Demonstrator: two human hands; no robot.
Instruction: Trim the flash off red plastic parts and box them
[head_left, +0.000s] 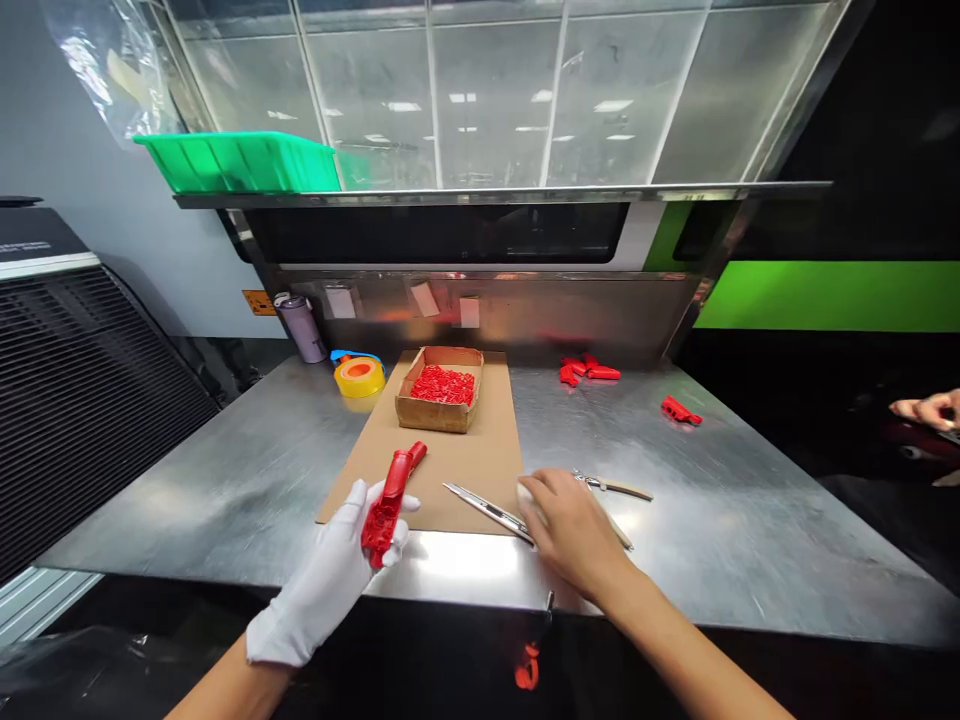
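My left hand (337, 560), in a white glove, holds a red plastic part (388, 505) tilted up over the near edge of a cardboard sheet (480, 470). Bare and curled, my right hand (566, 520) has its fingers round something whitish, mostly hidden beneath them. A silver craft knife (491, 510) lies by these fingers, its tip pointing left on the cardboard. Just beyond the right hand are pliers (619, 488) with pale handles. A cardboard box (435, 413) with small red pieces (442, 385) stands on the sheet's far part.
Yellow tape (359, 377) and a purple bottle (301, 328) stand at the back left. Red parts (589, 370) lie at the back right, another (681, 411) farther right. A green bin (240, 163) sits on the shelf. Another person's hand (930, 410) shows at far right.
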